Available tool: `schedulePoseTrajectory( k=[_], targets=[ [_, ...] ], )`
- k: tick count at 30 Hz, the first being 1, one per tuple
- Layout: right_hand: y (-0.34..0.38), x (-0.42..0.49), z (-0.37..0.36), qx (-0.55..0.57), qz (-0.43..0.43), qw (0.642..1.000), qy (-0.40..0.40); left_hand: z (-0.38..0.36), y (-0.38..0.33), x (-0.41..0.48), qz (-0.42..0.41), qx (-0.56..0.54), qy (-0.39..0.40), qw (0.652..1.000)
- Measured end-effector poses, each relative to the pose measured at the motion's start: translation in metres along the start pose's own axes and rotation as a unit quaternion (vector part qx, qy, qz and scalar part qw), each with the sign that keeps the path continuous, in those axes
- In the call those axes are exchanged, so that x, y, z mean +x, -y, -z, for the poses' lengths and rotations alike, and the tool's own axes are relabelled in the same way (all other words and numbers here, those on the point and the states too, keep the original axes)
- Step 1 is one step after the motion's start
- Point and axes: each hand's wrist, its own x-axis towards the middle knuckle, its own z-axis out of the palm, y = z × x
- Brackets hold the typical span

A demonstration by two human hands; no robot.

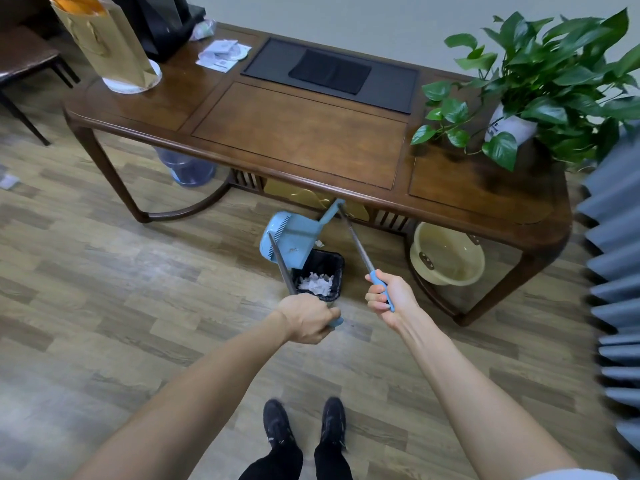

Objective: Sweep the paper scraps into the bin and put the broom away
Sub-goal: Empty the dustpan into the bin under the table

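Now the dustpan (294, 237) hangs tipped over the black bin (320, 275), which stands on the floor just before the table's (298, 140) front edge with paper scraps (316, 284) already inside. Each hand is clamped on a separate handle, left hand (306, 318) and right hand (389, 296); which pole carries the broom I cannot tell. Keep the pan's lip over the bin's mouth and tilt it steeper, probably with a gentle shake.

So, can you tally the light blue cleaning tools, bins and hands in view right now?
Light blue tools: 2, dustpan and broom
Bins: 1, bin with paper scraps inside
Hands: 2, left hand and right hand, each gripping a handle
Total: 5
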Motion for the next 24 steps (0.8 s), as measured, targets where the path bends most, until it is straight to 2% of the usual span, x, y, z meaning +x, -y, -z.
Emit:
schedulePoseTrajectory(
  k=[3,6,9,12,16,19,21,24],
  targets=[
    [0.002,0.001,-0.002,-0.006,-0.006,1.0,0.007,0.012,0.02,-0.004,0.038,-0.045,-0.037,0.998],
    [-0.004,0.006,-0.021,-0.028,0.011,1.0,-0.001,0.021,0.059,-0.019,0.132,-0.147,-0.136,0.971],
    [-0.006,0.016,-0.045,-0.08,0.035,0.996,-0.033,0.024,0.1,-0.037,0.238,-0.247,-0.224,0.913],
    [-0.002,0.033,-0.068,-0.168,0.061,0.981,-0.076,0.023,0.138,-0.05,0.313,-0.302,-0.287,0.853],
    [0.008,0.06,-0.078,-0.296,0.074,0.944,-0.123,0.016,0.196,-0.063,0.416,-0.365,-0.353,0.755],
    [0.016,0.079,-0.084,-0.379,0.087,0.91,-0.142,0.015,0.23,-0.06,0.442,-0.394,-0.382,0.709],
    [0.02,0.093,-0.087,-0.408,0.09,0.896,-0.148,0.014,0.241,-0.055,0.452,-0.397,-0.374,0.706],
    [0.029,0.127,-0.098,-0.432,0.077,0.886,-0.147,-0.001,0.26,-0.035,0.447,-0.388,-0.331,0.735]
  ],
)
